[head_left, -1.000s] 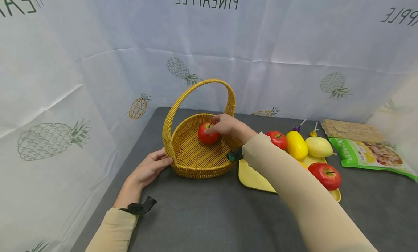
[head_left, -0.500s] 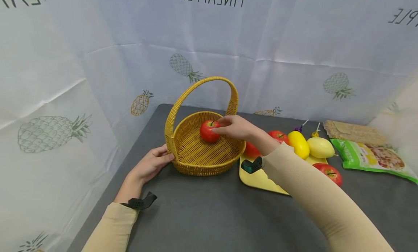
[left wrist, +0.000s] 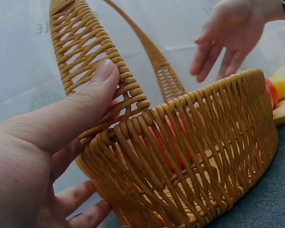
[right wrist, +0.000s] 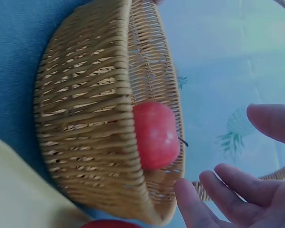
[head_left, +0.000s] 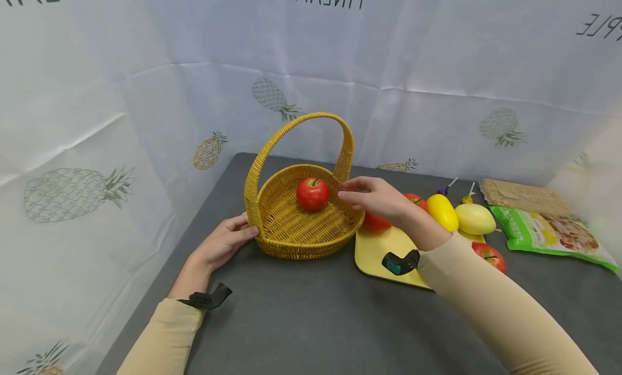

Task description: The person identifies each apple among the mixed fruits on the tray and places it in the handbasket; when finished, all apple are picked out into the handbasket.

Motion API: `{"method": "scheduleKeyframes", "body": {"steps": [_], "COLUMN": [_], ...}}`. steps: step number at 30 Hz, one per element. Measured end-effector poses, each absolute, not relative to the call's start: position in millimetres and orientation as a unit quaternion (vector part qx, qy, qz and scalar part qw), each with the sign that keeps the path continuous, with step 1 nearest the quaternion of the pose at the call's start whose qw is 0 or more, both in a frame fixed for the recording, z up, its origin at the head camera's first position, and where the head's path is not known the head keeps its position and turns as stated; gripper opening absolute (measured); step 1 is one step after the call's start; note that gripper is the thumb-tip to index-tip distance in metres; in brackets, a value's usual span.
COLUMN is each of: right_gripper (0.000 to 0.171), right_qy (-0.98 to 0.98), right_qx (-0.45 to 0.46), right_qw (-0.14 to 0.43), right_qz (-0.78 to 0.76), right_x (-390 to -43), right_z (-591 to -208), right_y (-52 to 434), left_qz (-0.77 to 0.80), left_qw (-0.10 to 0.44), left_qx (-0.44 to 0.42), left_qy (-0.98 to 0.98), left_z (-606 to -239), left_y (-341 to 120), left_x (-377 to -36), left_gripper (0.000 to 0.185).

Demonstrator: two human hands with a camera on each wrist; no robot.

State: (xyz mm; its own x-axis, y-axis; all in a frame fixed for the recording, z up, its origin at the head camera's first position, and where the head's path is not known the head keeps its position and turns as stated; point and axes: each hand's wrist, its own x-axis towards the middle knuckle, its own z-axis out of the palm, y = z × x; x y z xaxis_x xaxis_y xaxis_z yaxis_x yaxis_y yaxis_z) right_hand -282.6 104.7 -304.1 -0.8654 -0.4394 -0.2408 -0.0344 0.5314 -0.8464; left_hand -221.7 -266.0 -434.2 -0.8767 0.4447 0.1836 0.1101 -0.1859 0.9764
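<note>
We have one red apple (head_left: 312, 193) lying in the wicker basket (head_left: 291, 240), toward its 12 o'clock wall. Our right hand (head_left: 376, 198) hovers at the basket's 3 o'clock rim, fingers loosely spread and holding nothing. Our left hand (head_left: 224, 244) grips the basket at 9 o'clock, thumb pressed on the handle base. To go well, we judge the left hand should hold firm while the right clears the handle without knocking it.

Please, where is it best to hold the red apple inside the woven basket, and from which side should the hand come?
Probably grip the red apple around its round sides, coming from above and slightly from the right, where the open right hand hovers. It sits upright, stem up, and the basket wall blocks low side approaches, while the arched handle leaves the top free.
</note>
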Motion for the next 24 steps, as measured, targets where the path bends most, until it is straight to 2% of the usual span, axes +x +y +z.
{"method": "scheduleKeyframes", "body": {"steps": [8, 16, 24], "right_gripper": [0.066, 0.066, 0.066], "right_qy": [0.837, 0.861, 0.890], "right_qx": [-0.114, -0.096, -0.063], "right_qw": [0.201, 0.157, 0.117], "right_qz": [-0.496, -0.474, -0.437], "right_x": [-267, -256, -250], "right_z": [-313, -314, -322], "right_y": [133, 150, 166], "left_qz": [0.738, 0.734, 0.738], "left_qw": [0.118, 0.102, 0.112], "left_qx": [0.221, 0.210, 0.213], "left_qy": [0.627, 0.638, 0.630], "left_z": [-435, -433, -434], "left_y": [-264, -269, -264], "left_x": [-223, -222, -222], "left_gripper": [0.035, 0.036, 0.034]}}
